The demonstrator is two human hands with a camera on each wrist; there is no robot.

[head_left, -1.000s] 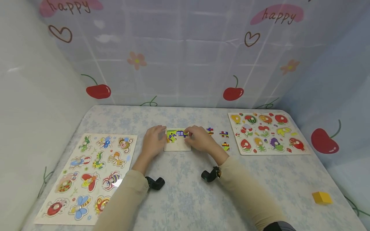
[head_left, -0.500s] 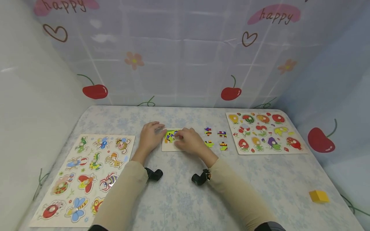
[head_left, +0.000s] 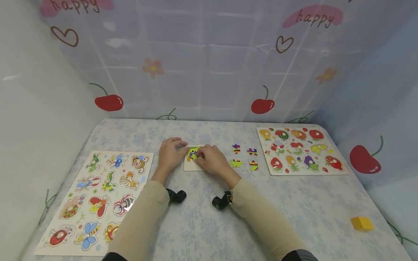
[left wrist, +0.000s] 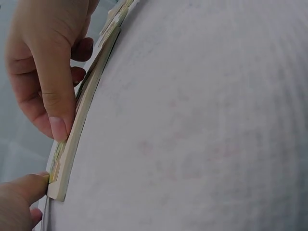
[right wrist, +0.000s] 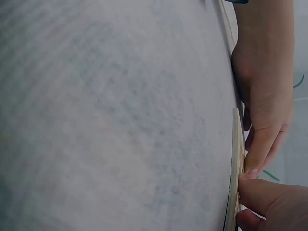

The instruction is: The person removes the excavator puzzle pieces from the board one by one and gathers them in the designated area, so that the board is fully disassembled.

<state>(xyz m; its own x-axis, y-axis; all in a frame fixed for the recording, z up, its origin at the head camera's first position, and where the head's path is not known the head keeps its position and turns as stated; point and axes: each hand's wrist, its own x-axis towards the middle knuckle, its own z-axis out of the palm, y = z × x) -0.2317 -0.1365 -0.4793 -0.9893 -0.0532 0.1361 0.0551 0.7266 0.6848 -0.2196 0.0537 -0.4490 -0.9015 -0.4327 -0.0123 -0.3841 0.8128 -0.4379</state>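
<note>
A small wooden puzzle board [head_left: 192, 168] with a green, yellow and blue picture lies between both hands. My left hand [head_left: 170, 155] rests at its left edge, fingers relaxed; in the left wrist view its thumb [left wrist: 36, 185] touches the corner of the board [left wrist: 77, 139]. Curled over the picture's right part, my right hand [head_left: 213, 161] brings thumb and index together on a piece that its fingers mostly hide. The right wrist view has my right hand [right wrist: 284, 207] low on the board [right wrist: 233, 178], fingertips close to my left hand [right wrist: 267, 103].
Several loose puzzle pieces [head_left: 236, 163] lie right of the board. A large insect puzzle [head_left: 107, 186] is at the left, a fruit puzzle [head_left: 300, 158] at the back right. Near the right edge sits a yellow block [head_left: 362, 223]. A patterned curtain [head_left: 202, 72] hangs behind.
My right hand has moved left over the board, covering more of the picture and uncovering a loose green piece at its right. The left hand stays beside the board's left edge.
</note>
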